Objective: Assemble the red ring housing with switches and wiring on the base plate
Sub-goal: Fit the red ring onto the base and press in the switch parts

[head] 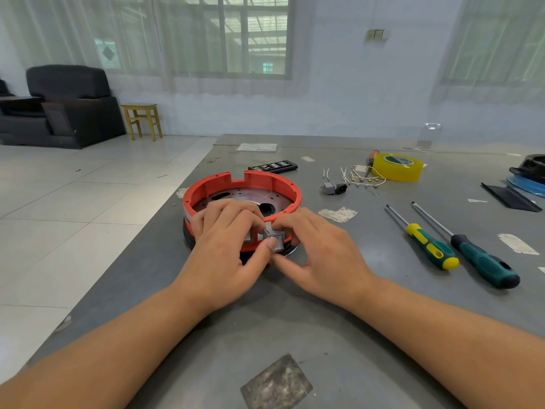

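Head view — both hands (pixel 267 246) pinch a switch (pixel 275 240) at the red ring housing's (pixel 265 178) near wall.

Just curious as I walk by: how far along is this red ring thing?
The red ring already sits on the perforated base plate. Right now the left hand and right hand are pressing a grey switch into the near wall. Still loose on the table: small connectors and wire pieces, so wiring remains.

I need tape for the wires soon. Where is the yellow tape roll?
In the head view, the tape roll lies flat on the table's far right side, just right of the loose wires and beyond the two screwdrivers.
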`<state>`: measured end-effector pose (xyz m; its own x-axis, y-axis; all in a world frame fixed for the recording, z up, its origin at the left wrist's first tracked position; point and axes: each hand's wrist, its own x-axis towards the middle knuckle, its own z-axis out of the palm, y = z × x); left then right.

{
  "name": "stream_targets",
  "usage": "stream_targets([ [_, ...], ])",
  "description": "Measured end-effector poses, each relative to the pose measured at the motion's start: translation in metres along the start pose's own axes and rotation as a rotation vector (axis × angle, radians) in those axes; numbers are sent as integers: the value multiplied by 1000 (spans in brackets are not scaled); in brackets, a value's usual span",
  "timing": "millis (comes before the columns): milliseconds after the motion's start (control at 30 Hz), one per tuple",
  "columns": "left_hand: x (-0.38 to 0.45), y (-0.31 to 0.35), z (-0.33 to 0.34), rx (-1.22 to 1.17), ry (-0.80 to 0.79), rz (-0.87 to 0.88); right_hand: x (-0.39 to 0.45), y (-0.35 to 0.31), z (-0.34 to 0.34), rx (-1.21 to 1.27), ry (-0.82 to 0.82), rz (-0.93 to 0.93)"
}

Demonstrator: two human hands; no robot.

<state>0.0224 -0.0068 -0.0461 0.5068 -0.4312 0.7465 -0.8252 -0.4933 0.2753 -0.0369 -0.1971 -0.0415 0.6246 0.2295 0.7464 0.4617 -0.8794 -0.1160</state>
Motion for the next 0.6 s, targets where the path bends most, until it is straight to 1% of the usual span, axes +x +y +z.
stream_targets([
  [167, 0, -4, 0, -31, 14, -32, 1, 6, -1, -60, 37, -130],
  [300, -1, -7, 2, -37, 22, -36, 2, 9, -1, -107, 63, -189],
  [500, 0, -11, -2, -17, 61, -44, 3, 11, -1, -139, 39, -183],
  [600, 2, -14, -5, -39, 97, -94, 3, 14, -1, -169, 26, -190],
])
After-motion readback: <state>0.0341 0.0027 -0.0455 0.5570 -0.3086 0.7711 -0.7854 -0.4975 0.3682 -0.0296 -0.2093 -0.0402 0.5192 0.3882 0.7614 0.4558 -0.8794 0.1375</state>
